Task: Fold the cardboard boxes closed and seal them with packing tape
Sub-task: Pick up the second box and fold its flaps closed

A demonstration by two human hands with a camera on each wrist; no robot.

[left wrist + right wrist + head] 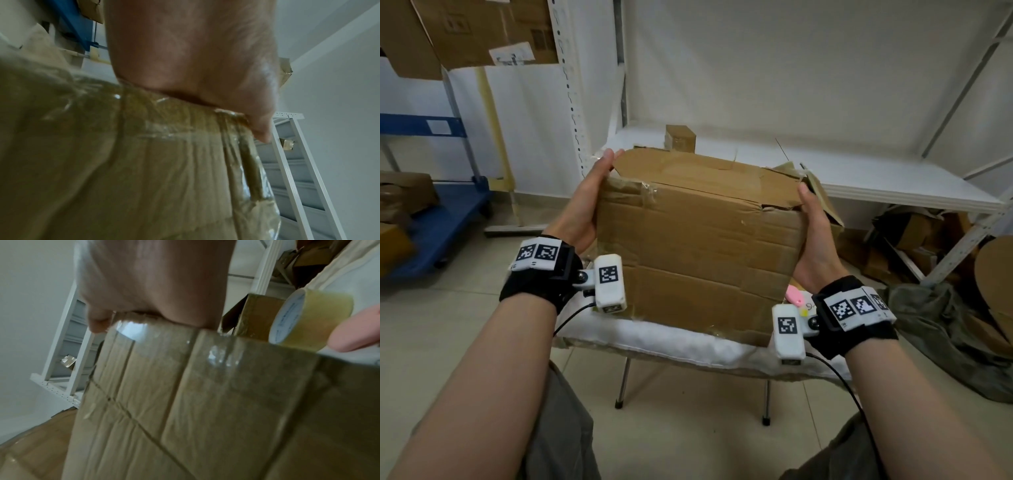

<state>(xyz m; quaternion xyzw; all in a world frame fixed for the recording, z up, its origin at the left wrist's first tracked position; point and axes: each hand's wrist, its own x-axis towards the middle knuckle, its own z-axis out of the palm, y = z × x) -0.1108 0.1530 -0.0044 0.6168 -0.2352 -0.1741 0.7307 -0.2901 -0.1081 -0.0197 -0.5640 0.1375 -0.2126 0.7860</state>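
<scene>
Item: cardboard box (695,246), worn, old clear tape on its sides; stands on your white padded table (688,346), toward its far edge.

Progress: top flaps (688,168) folded down but not flat, the right-hand corner torn and lifting; no fresh seal visible across the top. Taping judged still to do.

Grip: your left hand (585,205) lies flat against the box's left side, fingers straight; your right hand (813,233) likewise on the right side (box squeezed between both palms).

Tape roll (310,318): on the table beside the box's right side, untouched.
</scene>
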